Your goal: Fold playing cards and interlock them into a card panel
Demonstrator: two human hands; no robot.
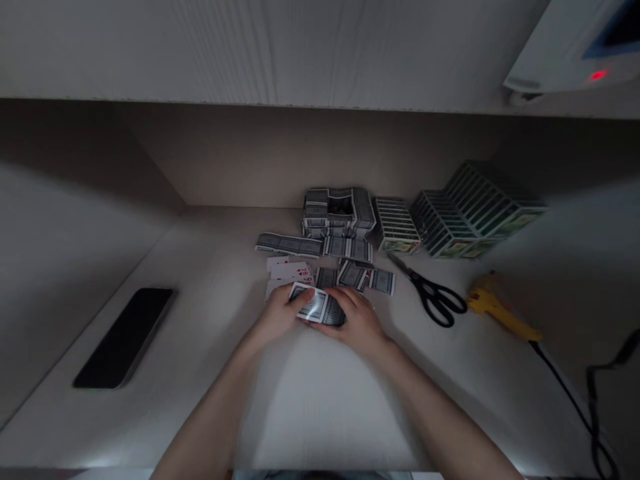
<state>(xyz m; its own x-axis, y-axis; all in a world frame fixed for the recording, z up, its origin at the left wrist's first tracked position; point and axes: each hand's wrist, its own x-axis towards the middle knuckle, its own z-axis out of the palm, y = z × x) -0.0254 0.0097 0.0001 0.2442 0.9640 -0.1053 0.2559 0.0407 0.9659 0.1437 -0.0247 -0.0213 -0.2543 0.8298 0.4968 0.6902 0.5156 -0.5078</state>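
Near the middle of the desk, my left hand (280,310) and my right hand (361,319) are both closed on playing cards (313,305), patterned back upward. The left thumb presses on the near-left part, where light glares off the surface. My right fingers grip the darker right end; whether it is one folded card or several joined is unclear. Just beyond lie face-up playing cards (290,270) with red pips, partly hidden by the left hand. Loose back-up cards (353,275) lie beyond the right hand. Behind them are a long card strip (289,245) and a boxy card structure (315,217) with an opening.
Black-handled scissors (435,297) and a yellow glue gun (503,317) with a black cord (565,380) lie at right. Slatted card blocks (455,223) stand behind them. A phone (125,340) lies at left. An overhead shelf (280,53) bears a white device (565,53).
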